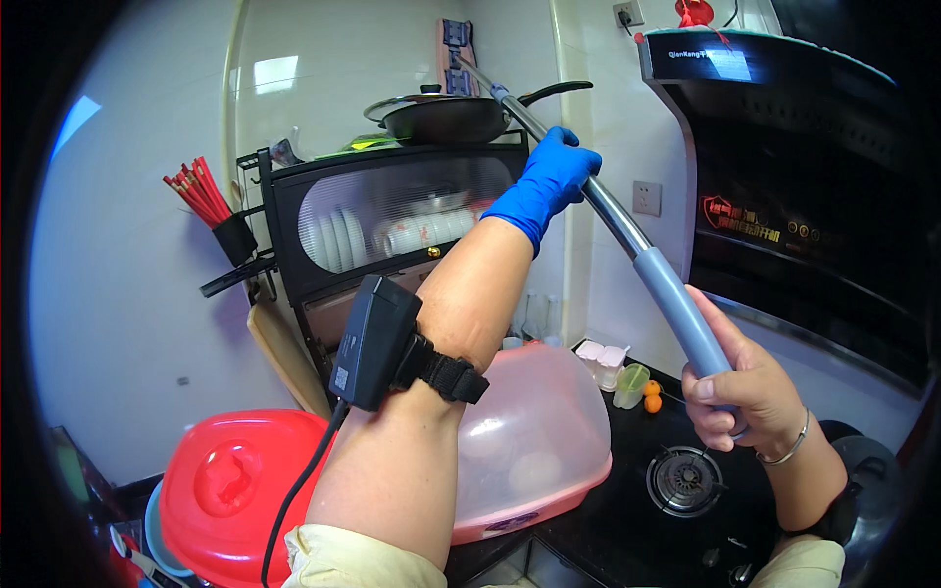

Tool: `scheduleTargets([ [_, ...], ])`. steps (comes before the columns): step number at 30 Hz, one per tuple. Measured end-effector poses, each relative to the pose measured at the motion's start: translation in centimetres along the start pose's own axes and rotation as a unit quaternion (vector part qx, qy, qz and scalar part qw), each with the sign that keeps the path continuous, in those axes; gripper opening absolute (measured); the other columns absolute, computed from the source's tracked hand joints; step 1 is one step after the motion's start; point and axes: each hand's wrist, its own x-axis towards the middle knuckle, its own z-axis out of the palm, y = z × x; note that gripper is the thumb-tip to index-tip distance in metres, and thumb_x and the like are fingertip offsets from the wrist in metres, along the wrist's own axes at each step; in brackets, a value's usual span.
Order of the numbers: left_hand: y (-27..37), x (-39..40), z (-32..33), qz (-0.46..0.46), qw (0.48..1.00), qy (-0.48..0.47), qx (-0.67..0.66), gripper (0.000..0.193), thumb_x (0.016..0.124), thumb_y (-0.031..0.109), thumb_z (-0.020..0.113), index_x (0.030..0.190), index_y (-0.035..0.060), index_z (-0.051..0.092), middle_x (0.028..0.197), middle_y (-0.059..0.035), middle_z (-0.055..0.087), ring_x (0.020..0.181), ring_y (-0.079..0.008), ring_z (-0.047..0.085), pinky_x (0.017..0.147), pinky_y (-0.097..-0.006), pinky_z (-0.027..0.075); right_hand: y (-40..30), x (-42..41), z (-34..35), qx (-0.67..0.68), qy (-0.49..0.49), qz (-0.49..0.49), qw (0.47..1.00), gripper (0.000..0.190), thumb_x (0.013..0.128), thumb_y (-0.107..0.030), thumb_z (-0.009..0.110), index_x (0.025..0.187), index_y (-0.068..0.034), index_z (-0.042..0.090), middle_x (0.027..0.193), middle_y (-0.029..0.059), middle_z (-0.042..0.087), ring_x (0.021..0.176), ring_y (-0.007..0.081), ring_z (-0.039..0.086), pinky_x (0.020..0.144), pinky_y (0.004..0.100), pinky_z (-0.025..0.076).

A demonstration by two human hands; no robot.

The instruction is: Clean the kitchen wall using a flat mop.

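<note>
A telescopic mop pole (614, 217) of metal with a grey-blue grip runs up from lower right to a flat mop head (456, 59) with a pinkish pad at the wall, above and behind a lidded wok. My left hand (556, 173), in a blue rubber glove, is closed around the metal part of the pole. Bare, with a bracelet at the wrist, my right hand (742, 393) grips the lower end of the grey-blue sleeve. A black device is strapped to my left forearm.
Below the mop head, a wok (456, 121) sits on a black dish cabinet (401, 158). Red chopsticks (202, 191) stand at left. Near the front are a red lid (242, 485) and a translucent domed cover (537, 419). At right, a range hood (794, 162) overhangs a gas burner (685, 481).
</note>
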Motion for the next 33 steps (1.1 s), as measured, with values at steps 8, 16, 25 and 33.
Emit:
scheduleTargets([
  [8, 1.5, -2.5, -1.3, 0.013, 0.999, 0.004, 0.037, 0.027, 0.066, 0.013, 0.061, 0.088, 0.0004, 0.052, 0.071, -0.0110, 0.054, 0.058, -0.0195, 0.056, 0.052, -0.0330, 0.050, 0.2, -1.5, 1.0, 0.067, -0.028, 0.014, 0.997, 0.090, 0.070, 0.006, 0.050, 0.139, -0.022, -0.001, 0.066, 0.0082, 0.043, 0.044, 0.0111, 0.041, 0.035, 0.0262, 0.038],
  [16, 3.5, -5.7, -3.2, 0.013, 0.989, -0.046, 0.142, 0.025, 0.070, 0.019, 0.061, 0.083, 0.0007, 0.051, 0.066, -0.0088, 0.053, 0.051, -0.0164, 0.053, 0.046, -0.0282, 0.046, 0.8, -3.4, 1.3, 0.063, -0.044, 0.000, 0.997, 0.094, 0.067, 0.008, 0.052, 0.139, -0.020, -0.001, 0.057, 0.0095, 0.043, 0.039, 0.0119, 0.040, 0.034, 0.0262, 0.037],
  [25, 5.0, -11.0, -6.7, 0.056, 0.972, -0.095, 0.206, 0.031, 0.075, 0.030, 0.061, 0.086, 0.0023, 0.054, 0.072, -0.0043, 0.056, 0.065, -0.0109, 0.055, 0.055, -0.0263, 0.047, 1.7, -6.6, 2.3, 0.068, -0.049, 0.020, 0.996, 0.097, 0.064, 0.010, 0.056, 0.139, -0.016, 0.001, 0.058, 0.0110, 0.046, 0.039, 0.0135, 0.044, 0.036, 0.0257, 0.038],
  [33, 6.1, -16.3, -10.2, 0.066, 0.950, -0.120, 0.279, 0.032, 0.081, 0.033, 0.057, 0.094, 0.0034, 0.055, 0.079, -0.0029, 0.057, 0.070, -0.0090, 0.054, 0.054, -0.0234, 0.047, 4.2, -8.0, 2.0, 0.111, -0.132, 0.041, 0.984, 0.096, 0.069, 0.012, 0.056, 0.139, -0.017, -0.002, 0.073, 0.0135, 0.050, 0.048, 0.0134, 0.051, 0.042, 0.0225, 0.039],
])
